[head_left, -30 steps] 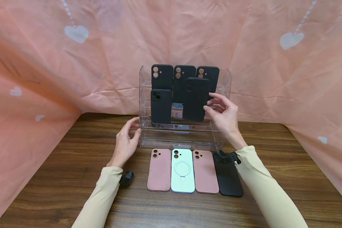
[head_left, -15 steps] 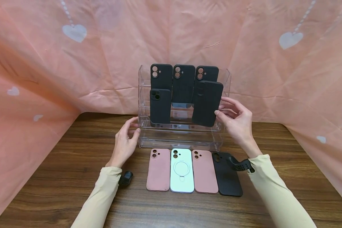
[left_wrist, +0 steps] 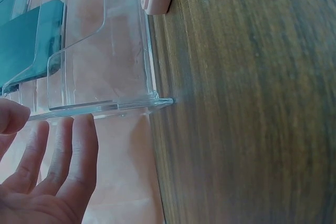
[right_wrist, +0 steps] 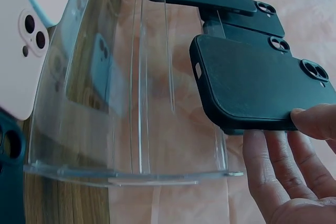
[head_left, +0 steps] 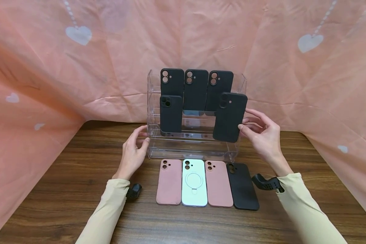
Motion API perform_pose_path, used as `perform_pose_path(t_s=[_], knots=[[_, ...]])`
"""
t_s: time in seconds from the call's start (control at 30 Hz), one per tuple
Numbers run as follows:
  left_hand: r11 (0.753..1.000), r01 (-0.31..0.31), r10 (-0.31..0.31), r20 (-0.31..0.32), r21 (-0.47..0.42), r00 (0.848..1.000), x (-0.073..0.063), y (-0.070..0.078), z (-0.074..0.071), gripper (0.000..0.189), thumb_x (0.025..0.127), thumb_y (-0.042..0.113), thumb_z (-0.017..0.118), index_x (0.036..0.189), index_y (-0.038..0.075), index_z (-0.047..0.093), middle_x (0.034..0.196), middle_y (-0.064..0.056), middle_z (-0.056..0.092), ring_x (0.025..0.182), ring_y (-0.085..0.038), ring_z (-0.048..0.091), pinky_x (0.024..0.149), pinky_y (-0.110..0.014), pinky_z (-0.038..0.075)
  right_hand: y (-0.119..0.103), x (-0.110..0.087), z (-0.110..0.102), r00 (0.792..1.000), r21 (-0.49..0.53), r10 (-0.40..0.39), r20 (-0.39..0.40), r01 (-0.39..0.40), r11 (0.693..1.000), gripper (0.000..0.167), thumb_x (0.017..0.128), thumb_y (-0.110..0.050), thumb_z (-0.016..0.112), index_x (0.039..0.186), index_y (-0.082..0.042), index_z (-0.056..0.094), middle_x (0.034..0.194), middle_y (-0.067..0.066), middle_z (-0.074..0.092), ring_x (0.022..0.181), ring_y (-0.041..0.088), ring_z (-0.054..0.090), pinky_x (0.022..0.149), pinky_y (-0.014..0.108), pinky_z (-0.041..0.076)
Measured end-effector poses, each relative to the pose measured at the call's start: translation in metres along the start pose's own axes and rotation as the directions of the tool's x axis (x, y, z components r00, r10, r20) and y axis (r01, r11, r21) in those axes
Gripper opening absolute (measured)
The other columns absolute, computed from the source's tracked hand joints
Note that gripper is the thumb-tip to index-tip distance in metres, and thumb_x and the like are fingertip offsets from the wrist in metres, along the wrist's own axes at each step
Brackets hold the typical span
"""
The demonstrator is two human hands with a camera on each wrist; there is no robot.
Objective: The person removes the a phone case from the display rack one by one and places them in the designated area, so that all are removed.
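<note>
In the head view, my right hand (head_left: 263, 139) pinches a black phone case (head_left: 230, 117) by its right edge, thumb in front and fingers behind. The case is upright, slightly tilted, in front of the right part of a clear acrylic tiered display stand (head_left: 186, 144). The right wrist view shows the held case (right_wrist: 257, 82) in front of the others, its bottom end above a lower tier. My left hand (head_left: 135, 150) rests its fingertips on the stand's left side; in the left wrist view the fingers (left_wrist: 60, 150) touch the outer face of the side panel.
Three black cases (head_left: 196, 89) stand on an upper tier, and another black case (head_left: 171, 113) on the tier below, at left. Before the stand lie a pink case (head_left: 169, 183), a mint case (head_left: 194, 198), a second pink case (head_left: 219, 184) and a black case (head_left: 243, 188). Pink cloth (head_left: 119, 67) hangs behind.
My right hand has moved the held black case to the right and lower, away from the upper middle of the stand. The left hand stays at the stand's left side.
</note>
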State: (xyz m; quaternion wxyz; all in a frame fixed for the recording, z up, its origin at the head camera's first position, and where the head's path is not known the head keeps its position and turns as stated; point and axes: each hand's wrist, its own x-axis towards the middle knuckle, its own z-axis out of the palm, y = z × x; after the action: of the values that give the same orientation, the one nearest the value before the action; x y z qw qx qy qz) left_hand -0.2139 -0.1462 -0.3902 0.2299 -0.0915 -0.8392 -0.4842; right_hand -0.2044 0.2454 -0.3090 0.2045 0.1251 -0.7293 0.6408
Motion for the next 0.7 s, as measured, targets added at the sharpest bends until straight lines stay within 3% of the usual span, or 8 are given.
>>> perform_pose_path(t_s=[0.47, 0.7], knots=[[1.0, -0.004, 0.004, -0.004, 0.001, 1.0, 0.0, 0.0, 0.0, 0.044, 0.098, 0.007, 0.062, 0.141, 0.015, 0.058, 0.118, -0.015, 0.07, 0.097, -0.031, 0.075, 0.076, -0.034, 0.053, 0.0, -0.014, -0.025, 1.0, 0.065, 0.015, -0.011, -0.015, 0.998, 0.06, 0.081, 0.019, 0.073, 0.136, -0.003, 0.063, 0.092, -0.002, 0.074, 0.077, 0.007, 0.076, 0.065, 0.024, 0.061], [1.0, -0.003, 0.003, -0.004, -0.001, 1.0, 0.0, -0.002, 0.001, 0.043, 0.099, 0.006, 0.061, 0.141, 0.015, 0.058, 0.119, -0.015, 0.07, 0.097, -0.032, 0.075, 0.076, -0.043, 0.053, 0.001, -0.021, -0.037, 1.0, 0.094, 0.022, -0.001, -0.022, 0.995, 0.06, 0.081, 0.021, 0.071, 0.136, -0.001, 0.062, 0.092, -0.001, 0.075, 0.077, 0.007, 0.077, 0.065, 0.024, 0.061]])
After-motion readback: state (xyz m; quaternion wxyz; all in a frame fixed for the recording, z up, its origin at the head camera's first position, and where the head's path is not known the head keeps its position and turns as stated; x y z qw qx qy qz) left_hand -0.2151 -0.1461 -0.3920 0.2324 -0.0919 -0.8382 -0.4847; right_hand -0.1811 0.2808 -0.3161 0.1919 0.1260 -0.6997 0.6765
